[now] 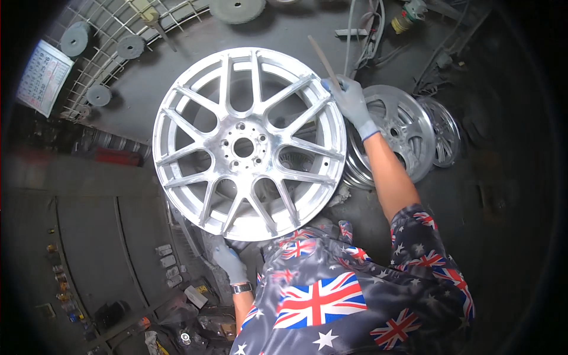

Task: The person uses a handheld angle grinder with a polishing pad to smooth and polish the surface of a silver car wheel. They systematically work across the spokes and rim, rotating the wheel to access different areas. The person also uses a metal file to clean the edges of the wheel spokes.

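Note:
A large silver alloy wheel (269,142) with many spokes faces me in the middle of the view. My left hand (229,261), in a grey glove, grips the wheel's lower edge, its fingertips partly hidden by the rim. At the upper right of the rim, my right hand (353,103), gloved too, is closed around a thin, flat, brownish stick-like tool (321,55). The tool points up and to the left, beyond the wheel's outer edge. What lies beneath the wheel is mostly hidden.
More wheels (419,139) lean beside my right forearm. Round discs (76,39) hang on a wire rack (121,25) at the upper left, next to a white sheet (44,77). Cables (373,41) hang at the top right. Assorted items (186,334) clutter the lower left.

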`<state>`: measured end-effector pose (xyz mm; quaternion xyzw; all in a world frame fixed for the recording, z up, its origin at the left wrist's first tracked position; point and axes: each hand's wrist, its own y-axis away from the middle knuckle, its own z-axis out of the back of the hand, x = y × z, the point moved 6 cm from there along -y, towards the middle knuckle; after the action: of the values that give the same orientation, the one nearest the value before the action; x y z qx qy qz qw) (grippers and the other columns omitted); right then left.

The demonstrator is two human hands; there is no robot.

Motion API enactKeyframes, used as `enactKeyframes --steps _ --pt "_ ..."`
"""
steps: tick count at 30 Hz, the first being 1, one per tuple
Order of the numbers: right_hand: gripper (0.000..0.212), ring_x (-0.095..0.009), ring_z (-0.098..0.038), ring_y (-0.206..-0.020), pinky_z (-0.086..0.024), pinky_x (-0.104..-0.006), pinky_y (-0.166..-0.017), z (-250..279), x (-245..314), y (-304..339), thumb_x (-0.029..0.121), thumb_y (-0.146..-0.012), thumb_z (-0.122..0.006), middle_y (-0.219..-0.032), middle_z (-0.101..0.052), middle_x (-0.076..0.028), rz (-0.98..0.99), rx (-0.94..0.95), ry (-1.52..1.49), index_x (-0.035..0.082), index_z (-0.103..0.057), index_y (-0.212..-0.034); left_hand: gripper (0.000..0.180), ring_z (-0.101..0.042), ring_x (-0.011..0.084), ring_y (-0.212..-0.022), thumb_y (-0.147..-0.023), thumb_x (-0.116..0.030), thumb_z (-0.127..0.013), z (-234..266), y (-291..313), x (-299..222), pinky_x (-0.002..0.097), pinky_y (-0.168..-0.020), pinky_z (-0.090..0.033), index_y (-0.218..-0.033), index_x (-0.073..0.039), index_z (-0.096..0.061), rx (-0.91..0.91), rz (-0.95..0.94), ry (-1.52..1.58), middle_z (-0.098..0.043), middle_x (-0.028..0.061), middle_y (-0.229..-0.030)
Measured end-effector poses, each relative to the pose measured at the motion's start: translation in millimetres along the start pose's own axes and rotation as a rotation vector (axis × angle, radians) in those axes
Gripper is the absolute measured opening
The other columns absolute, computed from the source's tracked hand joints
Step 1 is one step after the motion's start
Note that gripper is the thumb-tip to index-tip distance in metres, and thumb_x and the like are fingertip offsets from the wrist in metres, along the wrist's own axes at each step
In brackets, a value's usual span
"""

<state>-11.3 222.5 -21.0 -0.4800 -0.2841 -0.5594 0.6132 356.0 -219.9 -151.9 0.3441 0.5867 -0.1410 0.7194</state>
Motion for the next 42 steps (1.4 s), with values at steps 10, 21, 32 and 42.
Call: enactKeyframes --steps 10,21,32,42 --pt "0.040 -0.016 -0.061 -0.079 -0.052 -0.0376 -0.079 -13 2 -26 0.035 -0.098 -0.068 -0.087 -0.072 -0.017 0.059 0.118 -0.017 -0.002 -0.072 -0.112 0.054 -0.070 0.0286 -0.111 -0.107 -0.051 -0.048 -29 18 22 0.0463 -0.088 -0.062 -0.142 -0.010 -0.054 0.202 0.327 0.481 -0.066 0.0106 -0.132" --pt "0.051 -0.016 -0.061 -0.082 -0.051 -0.0376 -0.080 -7 7 -20 0.043 -0.102 -0.062 -0.089 -0.073 -0.016 -0.119 0.200 0.117 -0.005 -0.070 -0.114 0.073 -0.052 0.0298 -0.136 -0.107 -0.063 -0.040 -39 6 6 0.0494 -0.110 -0.048 -0.157 -0.010 -0.037 0.180 0.212 0.422 -0.048 0.0118 -0.153" --pt "0.049 -0.009 -0.049 -0.065 -0.043 -0.0363 -0.057 3 4 180 0.038 -0.105 -0.062 -0.065 -0.062 -0.003 -0.356 -0.224 -0.155 -0.007 -0.069 -0.086 0.062 -0.059 0.0176 -0.104 -0.109 -0.047 -0.051 -30 -151 -141 0.0359 -0.091 -0.050 -0.134 0.008 -0.060 0.280 -0.170 0.031 -0.064 0.0094 -0.122" --pt "0.035 -0.003 -0.041 -0.044 -0.030 -0.0249 -0.039 -96 14 345 0.032 -0.108 -0.059 -0.058 -0.045 0.006 -0.754 -0.659 -0.702 0.008 -0.065 -0.084 0.058 -0.042 0.0154 -0.069 -0.108 -0.044 -0.054 -119 -227 -253 0.0379 -0.063 -0.037 -0.082 0.007 -0.059 0.366 -0.531 -0.351 -0.047 -0.0024 -0.071"
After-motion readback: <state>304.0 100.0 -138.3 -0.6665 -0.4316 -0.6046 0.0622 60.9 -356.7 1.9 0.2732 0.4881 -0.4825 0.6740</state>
